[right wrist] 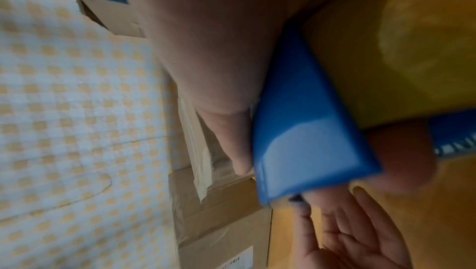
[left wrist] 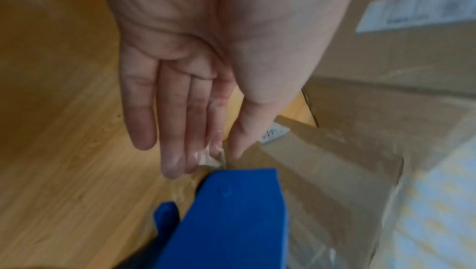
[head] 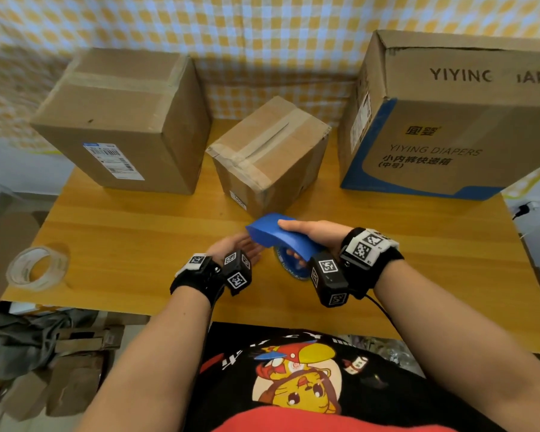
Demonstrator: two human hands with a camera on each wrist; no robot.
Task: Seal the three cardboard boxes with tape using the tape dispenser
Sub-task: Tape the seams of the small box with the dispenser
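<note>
While the blue plastic tape dispenser [head: 281, 238] is held above the wooden table [head: 138, 226], just in front of the small taped cardboard box [head: 268, 157], the right hand [head: 312, 235] wraps its handle. The left hand [head: 237, 247], fingers straight, palm up, touches the dispenser's front end. A plain brown cardboard box [head: 122, 120] stands left, a blue-printed diaper carton [head: 449, 120] right, a clear tape roll [head: 38, 269] near the table's left edge.

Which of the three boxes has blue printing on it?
The large box at the table's right end: it has a blue band along its lower edge and reads YIYING DIAPERS. The left box and the small middle box are plain brown.
</note>
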